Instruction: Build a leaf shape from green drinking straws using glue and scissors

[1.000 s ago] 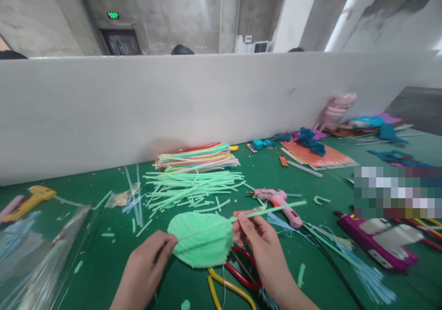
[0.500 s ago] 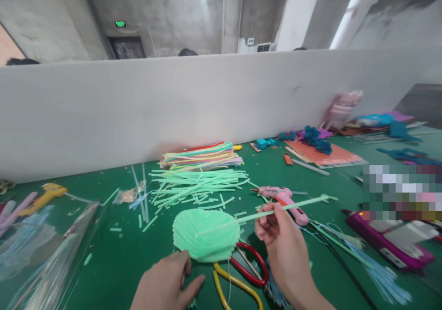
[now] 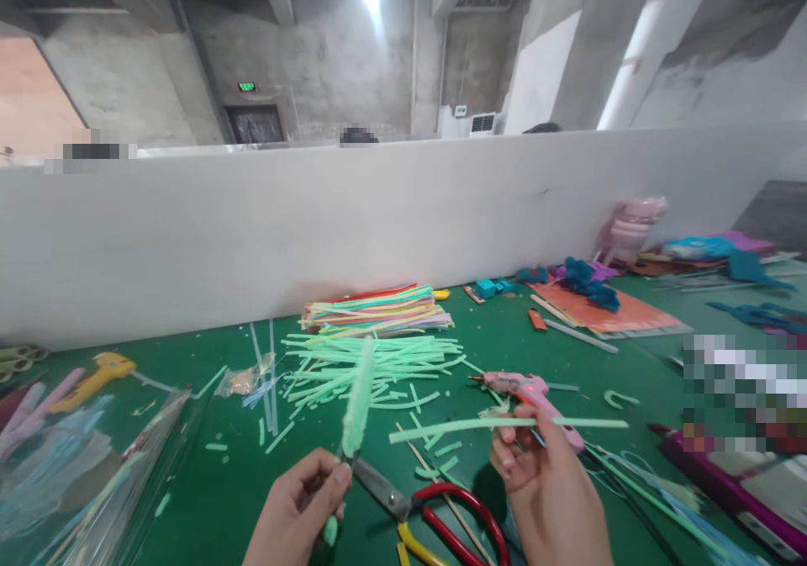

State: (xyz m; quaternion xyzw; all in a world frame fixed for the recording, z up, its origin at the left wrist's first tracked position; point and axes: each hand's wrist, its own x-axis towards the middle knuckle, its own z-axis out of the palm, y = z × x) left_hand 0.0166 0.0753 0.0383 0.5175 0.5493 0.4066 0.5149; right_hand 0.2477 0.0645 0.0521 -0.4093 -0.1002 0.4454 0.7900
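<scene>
In the head view, my left hand (image 3: 303, 503) pinches the lower end of a light green fuzzy leaf-shaped piece (image 3: 358, 402), which stands upright and nearly edge-on. My right hand (image 3: 547, 478) holds a light green pipe cleaner (image 3: 454, 428) between thumb and fingers, lying almost level and sticking out on both sides. Between the hands, scissors (image 3: 398, 503) with red and yellow handles lie with their blades toward my left hand. Just beyond my right hand is a pink glue gun (image 3: 518, 388).
Loose green pipe cleaners (image 3: 378, 360) lie ahead, before a multicoloured bundle (image 3: 378, 309). A yellow glue gun (image 3: 104, 374) and plastic bags (image 3: 94, 473) are at left. A magenta device (image 3: 731, 482) sits at right. A white partition (image 3: 378, 221) stands behind.
The green leaf-shaped piece has turned from broadside to edge-on and now stands upright in my left hand. My right hand has moved right with the pipe cleaner, away from the piece. The view has tilted up.
</scene>
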